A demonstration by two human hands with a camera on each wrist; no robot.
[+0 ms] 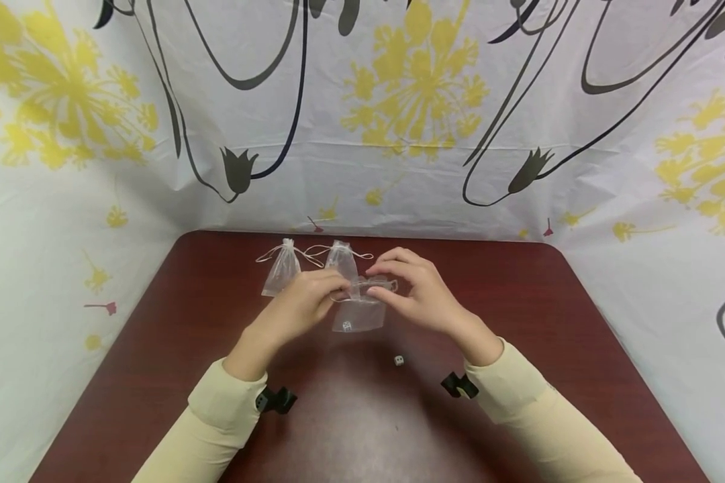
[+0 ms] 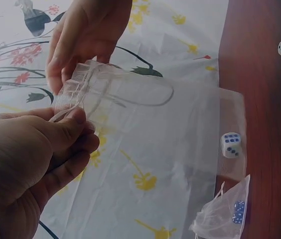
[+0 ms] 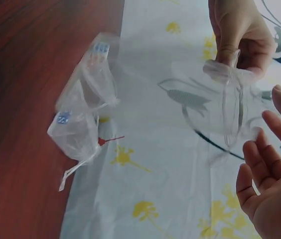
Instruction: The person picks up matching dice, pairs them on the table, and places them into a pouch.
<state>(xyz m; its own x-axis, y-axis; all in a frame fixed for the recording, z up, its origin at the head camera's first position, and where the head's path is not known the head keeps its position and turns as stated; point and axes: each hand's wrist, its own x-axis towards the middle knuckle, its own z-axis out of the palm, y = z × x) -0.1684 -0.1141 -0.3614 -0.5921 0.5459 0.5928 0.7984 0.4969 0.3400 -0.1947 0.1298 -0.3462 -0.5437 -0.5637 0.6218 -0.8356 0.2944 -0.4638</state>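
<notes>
My left hand [image 1: 302,300] pinches the gathered top of a sheer white drawstring bag [image 1: 366,314] between thumb and fingers. A white die with blue pips [image 2: 231,145] lies at the bottom of this hanging bag. Beside the bag's mouth is my right hand [image 1: 424,290], its fingers loosely bent and spread, with nothing gripped in the right wrist view [image 3: 275,174]. The bag's drawstring loop [image 2: 163,97] sticks out below the gathered top. Nearer on the table sits a loose white die [image 1: 399,360], with a red pip showing in the left wrist view.
Two more sheer drawstring bags, a left one [image 1: 281,274] and a right one [image 1: 341,257], lie near the table's back edge, with blue-patterned dice showing inside in the wrist views. A patterned white curtain [image 1: 314,121] stands behind the dark red table [image 1: 507,288].
</notes>
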